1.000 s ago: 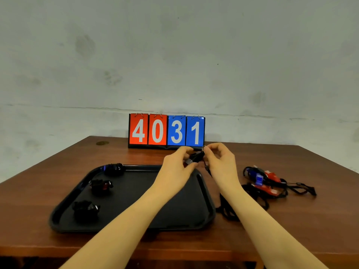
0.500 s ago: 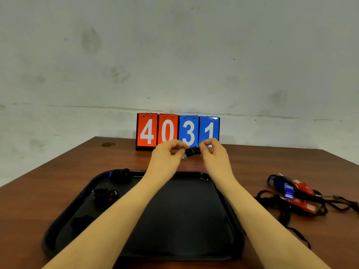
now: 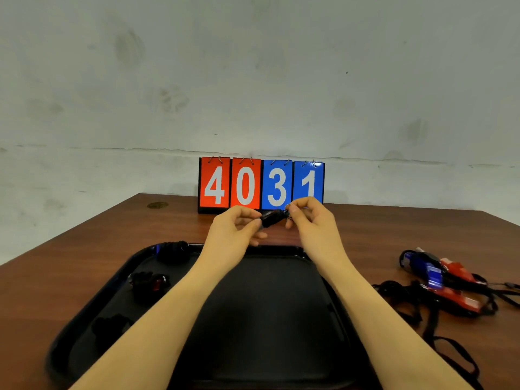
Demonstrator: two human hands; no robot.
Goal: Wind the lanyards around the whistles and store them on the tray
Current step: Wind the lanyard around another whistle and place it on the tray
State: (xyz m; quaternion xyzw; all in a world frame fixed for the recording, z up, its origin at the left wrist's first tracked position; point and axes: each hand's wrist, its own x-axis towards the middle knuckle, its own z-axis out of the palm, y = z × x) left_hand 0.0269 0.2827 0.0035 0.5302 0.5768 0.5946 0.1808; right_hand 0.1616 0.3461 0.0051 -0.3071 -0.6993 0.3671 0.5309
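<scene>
Head view. Black whistle [image 3: 272, 218] held in the air between both hands, above the far rim of the black tray [image 3: 281, 319], in front of the scoreboard [image 3: 261, 185] reading 4031. Left hand [image 3: 235, 235] pinches its near-left end with curled fingertips; right hand [image 3: 311, 223] pinches the far-right end at the small ring. Lanyard mostly wound on the body; no loose cord visible hanging.

Against half a second ago: hands and whistle sit much the same, fingers of the right hand shifted slightly at the ring.

Three wound whistles lie along the tray's left side [image 3: 173, 250], [image 3: 149, 282], [image 3: 111, 327]; tray's middle and right floor bare. Unwound pile of red and blue whistles [image 3: 441, 280] with black lanyards on the table [image 3: 70, 266], right of the tray, well apart from the hands.
</scene>
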